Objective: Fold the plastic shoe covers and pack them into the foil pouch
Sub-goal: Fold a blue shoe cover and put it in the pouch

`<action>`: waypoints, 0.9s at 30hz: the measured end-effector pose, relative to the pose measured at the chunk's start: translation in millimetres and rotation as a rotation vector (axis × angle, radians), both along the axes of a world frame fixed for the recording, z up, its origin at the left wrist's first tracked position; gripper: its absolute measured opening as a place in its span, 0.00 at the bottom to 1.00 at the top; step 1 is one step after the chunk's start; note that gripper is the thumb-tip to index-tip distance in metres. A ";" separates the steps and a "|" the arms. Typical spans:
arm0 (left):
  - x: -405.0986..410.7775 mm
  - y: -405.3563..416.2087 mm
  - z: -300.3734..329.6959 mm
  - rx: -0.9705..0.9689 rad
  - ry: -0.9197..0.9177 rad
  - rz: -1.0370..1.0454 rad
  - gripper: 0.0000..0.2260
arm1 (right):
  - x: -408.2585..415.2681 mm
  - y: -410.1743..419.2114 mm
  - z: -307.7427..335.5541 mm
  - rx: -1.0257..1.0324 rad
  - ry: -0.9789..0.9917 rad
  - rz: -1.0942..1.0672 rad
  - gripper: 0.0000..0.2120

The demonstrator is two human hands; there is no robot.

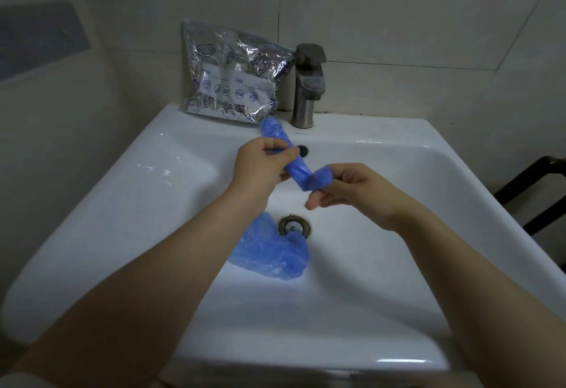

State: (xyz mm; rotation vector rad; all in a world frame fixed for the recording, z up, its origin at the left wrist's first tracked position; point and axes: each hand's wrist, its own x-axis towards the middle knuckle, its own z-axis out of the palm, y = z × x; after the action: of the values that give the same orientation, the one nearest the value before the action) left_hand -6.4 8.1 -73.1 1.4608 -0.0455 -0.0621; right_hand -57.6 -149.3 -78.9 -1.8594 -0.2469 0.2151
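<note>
Over the sink [171, 155], the left hand [260, 167] pinches the middle of a blue shoe cover [295, 164], the right hand [352, 188] its folded 5 o'clock end; featherlight, limp and slick-looking, it probably wants a firm grip at the fold.

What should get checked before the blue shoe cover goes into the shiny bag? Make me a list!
1. Held shoe cover folded small: not ok. It is a long twisted strip with only its near end bent over.
2. Grip at both ends: ok. The left hand holds the middle, and the right hand pinches the bent end.
3. Foil pouch within sight: ok. It leans on the wall behind the sink, beside the tap.
4. Pouch mouth open: cannot tell.
5. Second shoe cover ready: not ok. It lies crumpled in the basin, touching the drain.
</note>
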 end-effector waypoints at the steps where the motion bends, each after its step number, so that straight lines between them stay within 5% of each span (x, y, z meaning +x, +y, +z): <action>1: -1.2 -1.3 -0.3 0.018 -0.043 0.022 0.08 | -0.5 2.3 0.1 0.008 -0.004 -0.026 0.09; 8: -9.2 -7.0 2.0 -0.024 -0.102 -0.091 0.04 | 2.3 9.1 0.8 0.095 0.022 -0.296 0.13; 14: -14.4 -9.2 1.9 0.059 -0.159 -0.173 0.10 | 3.0 14.5 0.5 0.085 0.013 -0.449 0.11; 17: -10.6 -5.1 2.6 -0.014 -0.063 -0.174 0.09 | 4.6 16.0 -0.6 -0.050 -0.215 -0.483 0.05; 23: -2.4 2.8 2.1 -0.219 0.159 -0.234 0.07 | 1.8 3.7 3.4 -0.443 -0.605 -0.160 0.22; 27: -1.9 3.6 1.9 -0.210 0.192 -0.271 0.07 | 7.1 4.5 -1.6 -0.551 -0.746 -0.170 0.13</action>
State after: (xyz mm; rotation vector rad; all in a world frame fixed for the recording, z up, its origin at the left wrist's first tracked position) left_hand -8.3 11.7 -71.2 1.2259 -0.0908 -0.4066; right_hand -50.6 -144.8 -80.5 -2.4347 -0.5771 -0.6019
